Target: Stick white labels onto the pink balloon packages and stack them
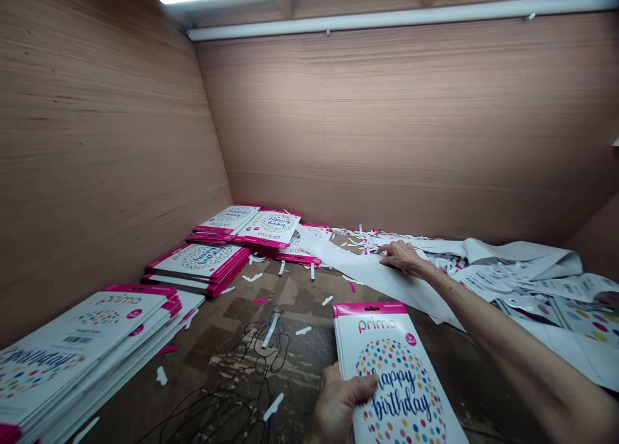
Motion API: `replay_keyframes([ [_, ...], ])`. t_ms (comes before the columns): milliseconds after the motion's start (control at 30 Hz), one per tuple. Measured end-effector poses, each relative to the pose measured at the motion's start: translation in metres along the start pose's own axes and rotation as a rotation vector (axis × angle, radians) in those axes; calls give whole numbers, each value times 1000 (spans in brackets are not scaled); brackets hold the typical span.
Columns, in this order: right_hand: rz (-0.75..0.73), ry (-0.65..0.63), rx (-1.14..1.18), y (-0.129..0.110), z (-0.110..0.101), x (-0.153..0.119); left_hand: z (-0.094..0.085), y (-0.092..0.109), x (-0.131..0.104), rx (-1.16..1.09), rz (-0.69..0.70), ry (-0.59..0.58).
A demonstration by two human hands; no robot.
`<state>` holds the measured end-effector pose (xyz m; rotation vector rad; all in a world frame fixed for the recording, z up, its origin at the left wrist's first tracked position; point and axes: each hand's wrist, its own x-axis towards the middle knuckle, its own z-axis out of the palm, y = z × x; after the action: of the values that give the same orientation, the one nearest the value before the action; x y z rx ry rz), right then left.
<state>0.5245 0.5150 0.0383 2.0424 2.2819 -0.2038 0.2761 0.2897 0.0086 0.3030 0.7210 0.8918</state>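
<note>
My left hand (336,402) grips a small stack of card sleeves (401,379) at its left edge, thumb on top. The front sleeve is white with a pink top band, a hang slot, the word "prima" and "happy birthday" over coloured dots. Further back, my right hand (402,257) reaches over a long white paper strip (358,263), fingers stretched and a little apart. Its fingertips are at the edge of the strip; whether they touch it is hard to tell. Beside it lies a heap of paper offcuts (522,283).
Piles of the same sleeves stand along the left wall: a tall pile (97,341) in front, another (203,260) behind, more (271,228) at the back. Black cord (242,366) lies tangled on the worn brown surface (203,360) among small white scraps. Wooden panels (387,128) enclose the space.
</note>
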Motion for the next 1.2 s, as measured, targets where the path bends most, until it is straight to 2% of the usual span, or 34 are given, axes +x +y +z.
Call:
replay_keyframes([
  [167, -35, -11, 24, -8, 0, 5, -5, -5, 3, -44, 20, 13],
  [333, 52, 4, 7, -14, -3, 14, -3, -3, 2, -20, 29, -27],
  [467, 173, 116, -9, -10, -17, 8, 1, 0, -1, -12, 21, -23],
  [567, 293, 260, -6, 3, -44, -12, 3, 2, -3, 1, 13, -21],
  [733, 402, 514, 78, 20, -100, -81, 8, 7, -6, 49, 8, -14],
  [833, 380, 562, 183, 20, -115, -139, 16, 11, -9, 75, -17, 38],
  [933, 314, 478, 493, 13, -112, -199, 24, 14, -16, 99, -25, 33],
  [1033, 306, 333, 861, 4, -98, -252, 24, 14, -30, 97, -24, 26],
  [1100, 346, 210, 1038, -1, -84, -278, 19, 12, -43, 94, -26, 53],
  [1200, 406, -10, 1256, -7, -60, -302, 10, 10, -63, 88, -22, 102],
])
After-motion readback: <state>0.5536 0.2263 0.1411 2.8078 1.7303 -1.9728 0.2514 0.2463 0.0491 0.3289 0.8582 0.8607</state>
